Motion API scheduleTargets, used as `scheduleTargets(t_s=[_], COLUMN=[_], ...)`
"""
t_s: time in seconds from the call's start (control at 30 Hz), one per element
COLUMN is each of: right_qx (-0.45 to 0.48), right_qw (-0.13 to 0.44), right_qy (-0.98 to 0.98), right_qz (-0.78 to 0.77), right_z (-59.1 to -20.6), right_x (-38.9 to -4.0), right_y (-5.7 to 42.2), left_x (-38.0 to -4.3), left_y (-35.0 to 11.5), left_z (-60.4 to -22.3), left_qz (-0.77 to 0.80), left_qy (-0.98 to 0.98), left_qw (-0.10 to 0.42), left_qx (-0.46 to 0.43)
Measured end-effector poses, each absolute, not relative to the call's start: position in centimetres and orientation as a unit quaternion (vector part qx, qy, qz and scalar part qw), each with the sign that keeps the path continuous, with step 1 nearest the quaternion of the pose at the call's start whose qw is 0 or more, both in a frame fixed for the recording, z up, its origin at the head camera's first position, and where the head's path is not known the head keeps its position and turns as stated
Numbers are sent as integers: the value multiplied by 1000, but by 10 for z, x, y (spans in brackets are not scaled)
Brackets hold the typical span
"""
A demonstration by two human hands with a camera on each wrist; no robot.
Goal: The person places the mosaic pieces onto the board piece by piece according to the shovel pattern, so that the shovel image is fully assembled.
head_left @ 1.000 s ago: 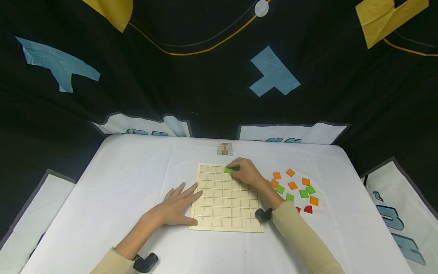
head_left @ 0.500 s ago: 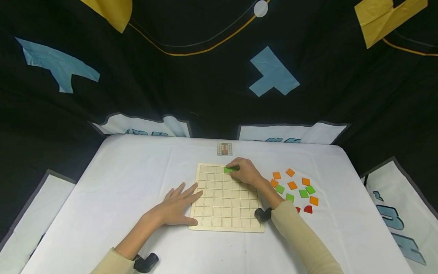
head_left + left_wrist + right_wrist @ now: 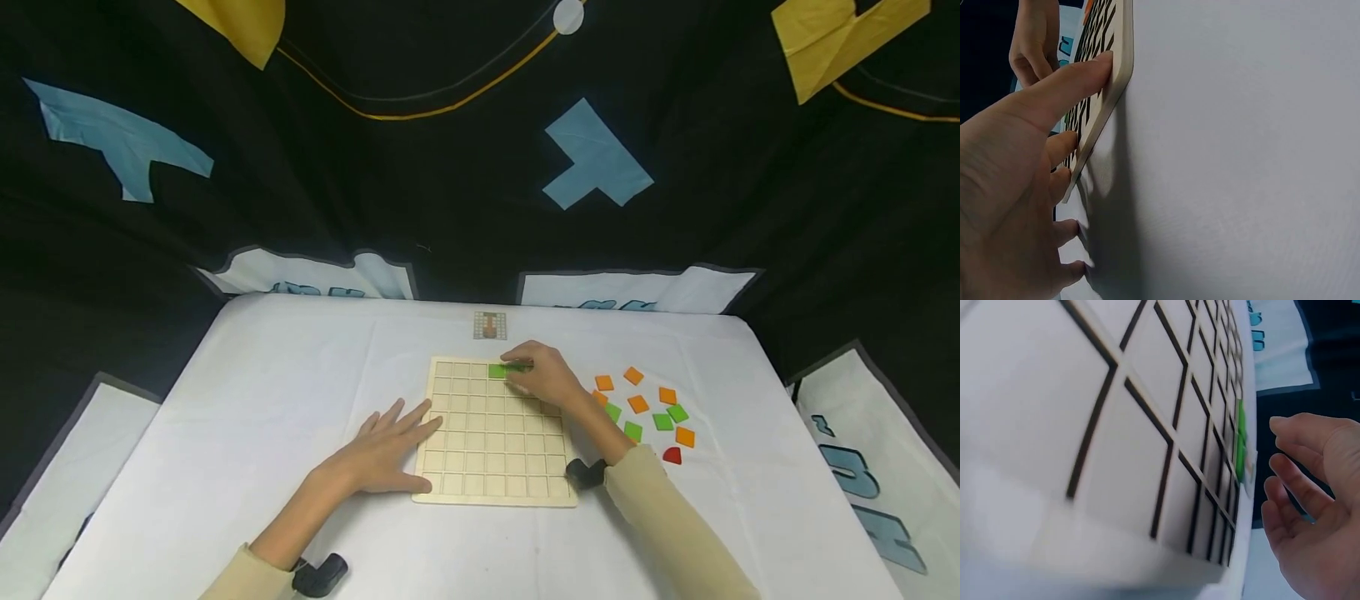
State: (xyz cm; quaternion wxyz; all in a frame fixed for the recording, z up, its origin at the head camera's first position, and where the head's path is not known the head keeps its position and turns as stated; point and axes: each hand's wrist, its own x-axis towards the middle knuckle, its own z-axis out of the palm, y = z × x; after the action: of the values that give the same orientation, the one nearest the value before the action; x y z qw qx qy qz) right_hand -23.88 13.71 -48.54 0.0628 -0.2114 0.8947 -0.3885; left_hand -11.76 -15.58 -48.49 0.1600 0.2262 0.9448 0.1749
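A pale wooden grid board (image 3: 476, 462) lies on the white table. My left hand (image 3: 382, 454) rests along its left side, fingers spread, with the thumb and nearest fingertips on the board's edge in the left wrist view. Green square tiles (image 3: 497, 372) sit side by side in the far row of cells, partly covered by my right hand (image 3: 551, 377). In the right wrist view that hand hovers just off the green tiles (image 3: 1240, 444). Its fingers are loosely bent, thumb and fingertips apart, holding nothing.
Right of the board lie loose orange tiles (image 3: 638, 404), green tiles (image 3: 663, 422) and a red rounded piece (image 3: 672, 455). A small printed grid card (image 3: 490, 325) lies beyond the board. A black curtain (image 3: 450, 192) hangs behind the table.
My right hand has let go of the green tile and lifted slightly to the right, uncovering more green. A red piece is now hidden by the right sleeve. The left hand stays put.
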Motion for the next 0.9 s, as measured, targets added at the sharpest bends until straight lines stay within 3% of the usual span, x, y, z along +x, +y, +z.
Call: scheduleTargets(t_s=[0.53, 0.9], right_qx=[-179, -109], right_qw=[-14, -20], right_qy=[906, 913], right_qz=[-383, -392], right_z=[-458, -462], right_x=[-212, -195], right_y=[195, 258], left_x=[-118, -118], left_y=[-158, -158], left_z=[-483, -484], left_qz=[172, 173], left_qy=[944, 944], left_qw=[152, 160], left_qx=[236, 233])
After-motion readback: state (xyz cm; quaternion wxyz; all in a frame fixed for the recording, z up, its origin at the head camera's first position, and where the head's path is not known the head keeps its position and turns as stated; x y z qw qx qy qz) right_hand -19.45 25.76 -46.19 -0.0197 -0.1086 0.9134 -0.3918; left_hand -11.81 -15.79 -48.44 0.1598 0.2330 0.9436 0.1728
